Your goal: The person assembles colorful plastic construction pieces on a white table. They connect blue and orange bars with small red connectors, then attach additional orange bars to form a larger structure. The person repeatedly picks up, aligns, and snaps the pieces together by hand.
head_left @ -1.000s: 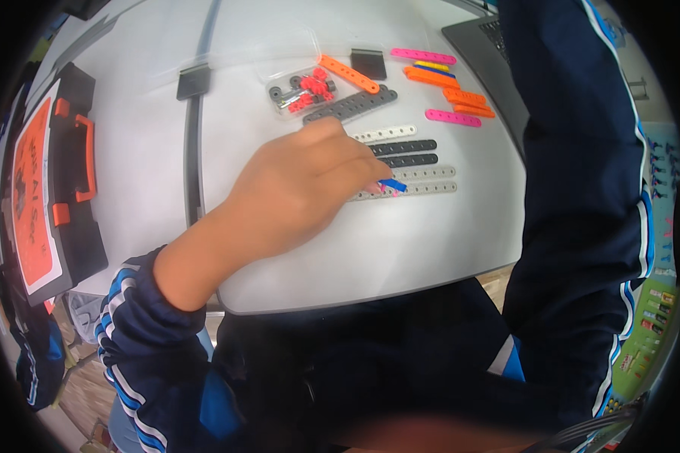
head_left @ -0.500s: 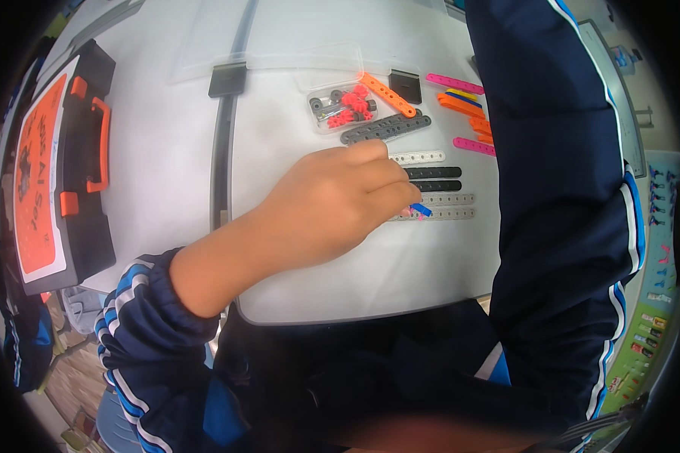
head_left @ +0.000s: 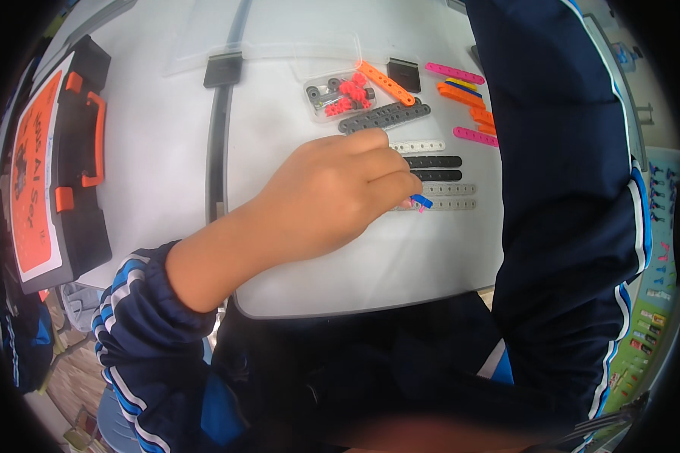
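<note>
My left hand [head_left: 332, 180] is closed over the right half of the white table, its fingers pinched on a small blue piece [head_left: 425, 201]. A bit of pink shows at the fingertips beside that piece; most of what is held is hidden by the fingers. Beyond and partly under the hand lie a white perforated strip [head_left: 423, 146], two black strips [head_left: 438, 161] and two light grey strips [head_left: 461, 204]. My right sleeve [head_left: 567, 166] reaches up along the right side, with its hand outside the picture.
A clear box [head_left: 340, 96] holds red gears and dark round parts. Near it lie dark grey beams [head_left: 385, 115] and an orange beam [head_left: 387, 83]. Pink strips [head_left: 455, 72] and orange pieces [head_left: 461, 96] sit by my right sleeve. A black case [head_left: 83, 166] with an orange handle stands at left.
The blue piece has tilted slightly in my left fingers. The whole view has shifted a little; the strips and the box keep their places on the table.
</note>
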